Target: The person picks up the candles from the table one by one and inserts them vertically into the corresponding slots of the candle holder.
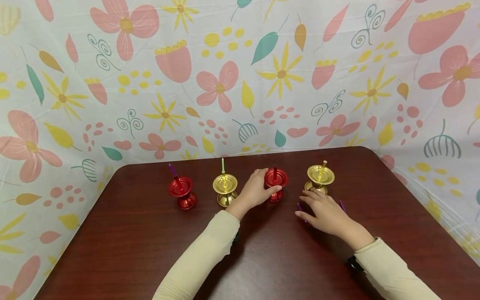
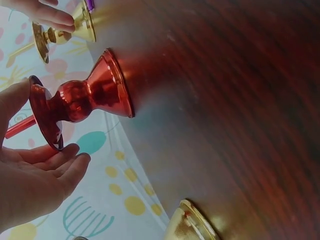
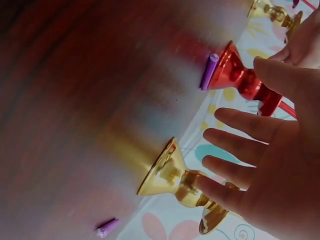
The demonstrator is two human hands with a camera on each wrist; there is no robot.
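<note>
My left hand (image 1: 256, 191) holds the dish rim of a red candle holder (image 1: 276, 183) between thumb and fingers. The left wrist view shows the same red holder (image 2: 75, 100) with a thin red tube rising from its dish. My right hand (image 1: 326, 212) has its fingers spread and extended, in front of a gold candle holder (image 1: 320, 175). Whether a fingertip touches that gold holder I cannot tell. Two short purple candles lie on the table: one candle (image 3: 209, 72) near the red holder's base, another candle (image 3: 107, 227) past the gold holder.
Farther left stand a gold holder (image 1: 225, 185) with a green candle (image 1: 223, 165) and a red holder (image 1: 181, 187) with a purple candle (image 1: 172, 169). All are on a dark wooden table (image 1: 123, 241). Behind its back edge hangs a flower-patterned cloth (image 1: 221, 129).
</note>
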